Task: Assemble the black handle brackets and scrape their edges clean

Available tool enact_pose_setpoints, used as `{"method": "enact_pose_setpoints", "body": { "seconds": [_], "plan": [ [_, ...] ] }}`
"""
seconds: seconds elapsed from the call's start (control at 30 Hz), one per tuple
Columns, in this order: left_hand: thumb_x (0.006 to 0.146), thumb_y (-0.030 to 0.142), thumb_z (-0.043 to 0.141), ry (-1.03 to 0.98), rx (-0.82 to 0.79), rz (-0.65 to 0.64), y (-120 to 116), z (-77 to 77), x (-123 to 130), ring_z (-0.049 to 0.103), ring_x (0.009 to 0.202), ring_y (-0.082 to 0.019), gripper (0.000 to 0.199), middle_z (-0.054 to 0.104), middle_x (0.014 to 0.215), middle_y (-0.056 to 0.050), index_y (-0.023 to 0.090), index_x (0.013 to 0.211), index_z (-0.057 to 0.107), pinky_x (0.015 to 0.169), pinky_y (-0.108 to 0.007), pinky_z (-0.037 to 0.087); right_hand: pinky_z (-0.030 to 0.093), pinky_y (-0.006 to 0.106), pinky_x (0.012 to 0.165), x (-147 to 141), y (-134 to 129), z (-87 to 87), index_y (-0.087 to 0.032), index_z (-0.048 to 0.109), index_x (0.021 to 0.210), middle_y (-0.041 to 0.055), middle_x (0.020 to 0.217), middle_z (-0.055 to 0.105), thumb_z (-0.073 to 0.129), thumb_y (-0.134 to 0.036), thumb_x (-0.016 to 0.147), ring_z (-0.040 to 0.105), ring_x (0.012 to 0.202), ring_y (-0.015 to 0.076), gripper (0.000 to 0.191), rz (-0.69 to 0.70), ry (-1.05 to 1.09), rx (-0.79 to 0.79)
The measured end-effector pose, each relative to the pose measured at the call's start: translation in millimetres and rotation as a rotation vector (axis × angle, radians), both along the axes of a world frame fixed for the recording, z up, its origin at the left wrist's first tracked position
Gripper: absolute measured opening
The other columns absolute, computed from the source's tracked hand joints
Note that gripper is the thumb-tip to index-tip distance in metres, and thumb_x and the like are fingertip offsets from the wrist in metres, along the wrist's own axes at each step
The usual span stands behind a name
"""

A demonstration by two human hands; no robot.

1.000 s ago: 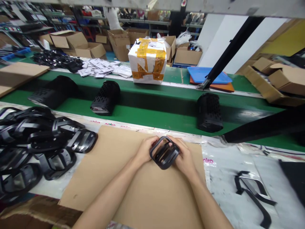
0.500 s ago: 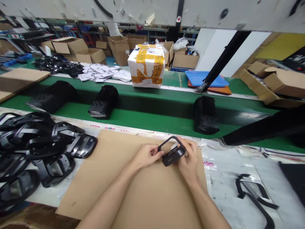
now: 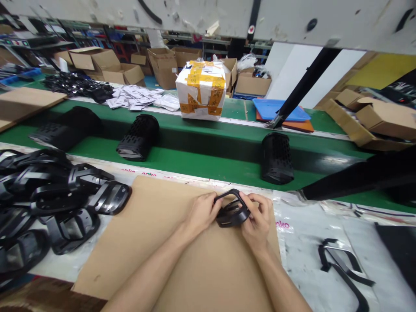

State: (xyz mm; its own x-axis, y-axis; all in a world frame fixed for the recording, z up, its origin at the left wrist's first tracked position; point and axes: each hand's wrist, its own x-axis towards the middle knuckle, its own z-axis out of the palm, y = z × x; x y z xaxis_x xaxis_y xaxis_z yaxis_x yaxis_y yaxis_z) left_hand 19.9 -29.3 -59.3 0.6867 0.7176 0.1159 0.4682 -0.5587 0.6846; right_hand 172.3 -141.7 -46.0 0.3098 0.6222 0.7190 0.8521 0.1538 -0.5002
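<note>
Between my hands, just above the cardboard sheet (image 3: 182, 260), is a black plastic frame (image 3: 231, 218) with a raised handle-like loop. My left hand (image 3: 202, 212) is closed on its left side, thumb and fingers pinching the edge of the loop. Around the right side of the same part my right hand (image 3: 257, 221) is wrapped, fingers at the top. A pile of similar black frames (image 3: 61, 195) lies to the left of the cardboard. Two bent black strips (image 3: 347, 264) rest on the white-covered bench to the right.
Beyond the bench, a green conveyor belt (image 3: 195, 151) carries black perforated housings (image 3: 277, 158). A taped white box (image 3: 201, 91), white packets (image 3: 134, 97) and a blue tray (image 3: 281, 108) stand behind it. A dark slanted post (image 3: 307, 82) rises at right; a white beam (image 3: 195, 17) crosses overhead.
The black frame has turned in my hands, and its loop now faces more toward me. My left hand has shifted its fingers up along the edge. The housings have slid slightly left.
</note>
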Motion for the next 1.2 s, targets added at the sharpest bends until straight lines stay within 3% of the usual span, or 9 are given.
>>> {"method": "enact_pose_setpoints", "body": {
  "seconds": [0.17, 0.37, 0.6, 0.73, 0.9, 1.07, 1.2],
  "plan": [
    [0.103, 0.05, 0.04, 0.151, 0.018, 0.009, -3, 2.6, -3, 0.061, 0.06, -0.021, 0.048, 0.071, 0.071, -0.006, 0.022, 0.072, 0.063, 0.057, -0.03, 0.027, 0.05, 0.044, 0.089, 1, -2, -3.1, -0.046, 0.057, 0.143, 0.0059, 0.112, 0.056, 0.057, -0.01, 0.098, 0.056, 0.104, 0.0247, 0.057, -0.01, 0.03, 0.001],
    [0.103, 0.033, 0.042, 0.157, -0.013, -0.045, 3, 3.8, -5, 0.07, 0.073, -0.023, 0.034, 0.078, 0.089, -0.009, 0.02, 0.09, 0.071, 0.063, -0.029, 0.037, 0.054, 0.042, 0.092, -4, 1, -6.2, -0.036, 0.058, 0.145, 0.0087, 0.119, 0.06, 0.058, -0.016, 0.101, 0.062, 0.11, 0.025, 0.049, 0.094, 0.112, -0.074],
    [0.1, 0.031, 0.048, 0.05, -0.089, -0.065, 10, 0.4, -8, 0.063, 0.067, -0.019, 0.029, 0.072, 0.078, -0.004, 0.021, 0.078, 0.063, 0.063, -0.027, 0.037, 0.058, 0.036, 0.083, -7, 0, -10.0, -0.026, 0.063, 0.138, 0.0069, 0.106, 0.071, 0.055, -0.024, 0.104, 0.07, 0.092, 0.0223, 0.035, 0.152, 0.277, -0.176],
    [0.1, 0.053, 0.048, -0.223, -0.357, -0.134, 9, -0.1, -12, 0.049, 0.061, -0.014, 0.046, 0.055, 0.065, 0.002, 0.019, 0.07, 0.052, 0.06, -0.026, 0.032, 0.057, 0.034, 0.079, -7, 4, -6.2, -0.024, 0.06, 0.137, 0.0038, 0.092, 0.07, 0.049, -0.029, 0.107, 0.069, 0.082, 0.0195, 0.032, 0.097, 0.446, -0.149],
    [0.1, 0.058, 0.048, -0.52, -0.78, -0.188, 8, 5.7, -12, 0.052, 0.064, -0.013, 0.047, 0.058, 0.071, 0.0, 0.017, 0.079, 0.059, 0.064, -0.026, 0.041, 0.055, 0.034, 0.072, -7, 9, 7.3, -0.021, 0.064, 0.127, 0.0014, 0.076, 0.067, 0.051, -0.038, 0.106, 0.066, 0.071, 0.0195, 0.031, 0.052, 0.673, -0.1],
    [0.092, 0.054, 0.065, -0.62, -1.056, -0.138, 13, 2.3, -10, 0.062, 0.07, -0.015, 0.039, 0.069, 0.083, -0.005, 0.016, 0.099, 0.066, 0.066, -0.026, 0.045, 0.054, 0.035, 0.074, -8, 5, 1.5, -0.022, 0.061, 0.13, 0.0024, 0.081, 0.067, 0.051, -0.04, 0.105, 0.067, 0.076, 0.0204, 0.032, 0.121, 0.753, -0.124],
    [0.086, 0.053, 0.073, -0.615, -1.2, -0.128, 16, 0.4, -12, 0.063, 0.069, -0.015, 0.04, 0.072, 0.088, -0.009, 0.013, 0.093, 0.07, 0.064, -0.024, 0.043, 0.053, 0.034, 0.074, -7, 4, -5.3, -0.023, 0.061, 0.131, 0.0023, 0.082, 0.068, 0.054, -0.039, 0.105, 0.068, 0.079, 0.0209, 0.031, 0.174, 0.859, -0.115]
  ]
}}
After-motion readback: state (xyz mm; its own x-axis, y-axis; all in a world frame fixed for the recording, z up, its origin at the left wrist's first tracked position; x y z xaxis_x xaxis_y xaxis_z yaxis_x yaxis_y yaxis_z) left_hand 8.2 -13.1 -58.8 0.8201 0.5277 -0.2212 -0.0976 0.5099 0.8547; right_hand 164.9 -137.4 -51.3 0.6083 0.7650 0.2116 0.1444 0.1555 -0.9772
